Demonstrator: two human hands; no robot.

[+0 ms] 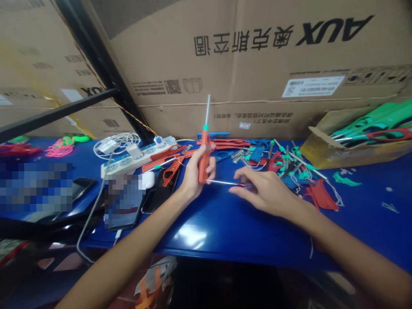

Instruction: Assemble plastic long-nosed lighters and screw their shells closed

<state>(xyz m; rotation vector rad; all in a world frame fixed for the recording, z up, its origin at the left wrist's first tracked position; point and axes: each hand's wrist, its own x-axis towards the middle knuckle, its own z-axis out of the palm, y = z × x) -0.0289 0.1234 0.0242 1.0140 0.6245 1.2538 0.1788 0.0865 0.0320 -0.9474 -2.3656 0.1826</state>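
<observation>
My left hand (195, 174) is closed around the red handle of an upright tool (204, 151) whose metal rod points up toward the cardboard wall. My right hand (267, 191) pinches a small screwdriver (229, 183) by its dark purple handle; its thin metal shaft runs left and its tip meets the lower part of the red handle. Both hands hover just above the blue table (225, 227).
A heap of red, blue and green plastic tool parts (277, 161) lies behind my hands. A cardboard box of green and red handles (363, 133) stands at the right. A white power strip (138, 155), cables and phones (124, 201) lie at the left.
</observation>
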